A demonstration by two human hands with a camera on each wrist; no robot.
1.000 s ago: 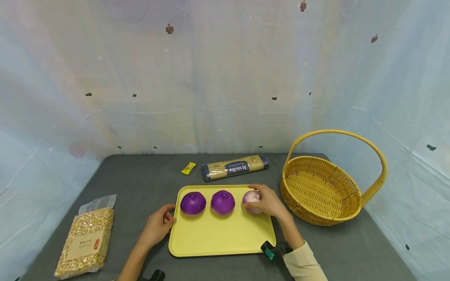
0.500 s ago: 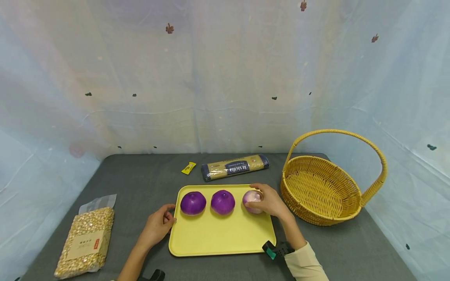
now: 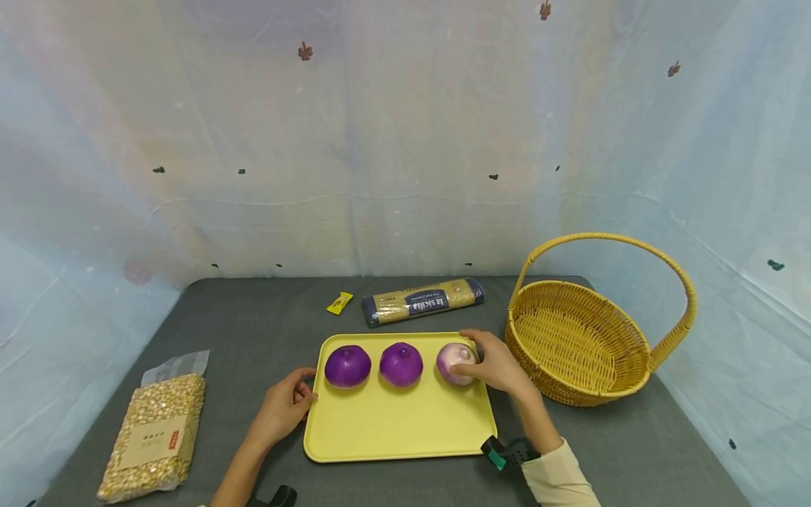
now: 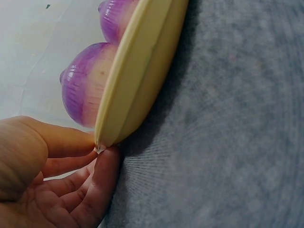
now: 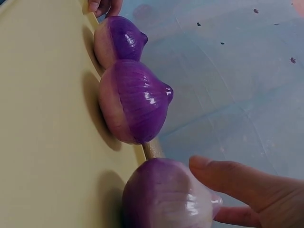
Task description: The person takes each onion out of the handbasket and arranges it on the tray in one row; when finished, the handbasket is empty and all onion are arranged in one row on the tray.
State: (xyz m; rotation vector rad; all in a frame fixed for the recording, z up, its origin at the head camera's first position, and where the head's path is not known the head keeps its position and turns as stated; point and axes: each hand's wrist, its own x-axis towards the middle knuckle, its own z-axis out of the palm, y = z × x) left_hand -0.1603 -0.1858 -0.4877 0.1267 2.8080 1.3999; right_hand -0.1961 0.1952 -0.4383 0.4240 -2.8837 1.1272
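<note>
Three glossy purple onions stand in a row along the far side of a yellow tray (image 3: 399, 429): a left onion (image 3: 348, 367), a middle onion (image 3: 401, 365) and a paler right onion (image 3: 455, 364). My left hand (image 3: 281, 408) pinches the tray's left rim, thumb above and a finger below, as the left wrist view shows. Around the paler onion (image 5: 166, 197) my right hand (image 3: 497, 362) is spread loosely. Its thumb overlaps the onion's near side, while the index finger reaches past it to the tray's far rim.
A wicker basket (image 3: 522, 366) with a tall handle stands right of the tray. Behind the tray lie a pasta packet (image 3: 424, 301) and a small yellow wrapped sweet (image 3: 340, 303). A bag of corn kernels (image 3: 155, 433) lies at the left. A pale curtain (image 3: 380, 141) hangs behind the table.
My right hand has shifted slightly to the right, its fingers loosening and leaving more of the paler onion showing. The left hand and the tray have stayed in place.
</note>
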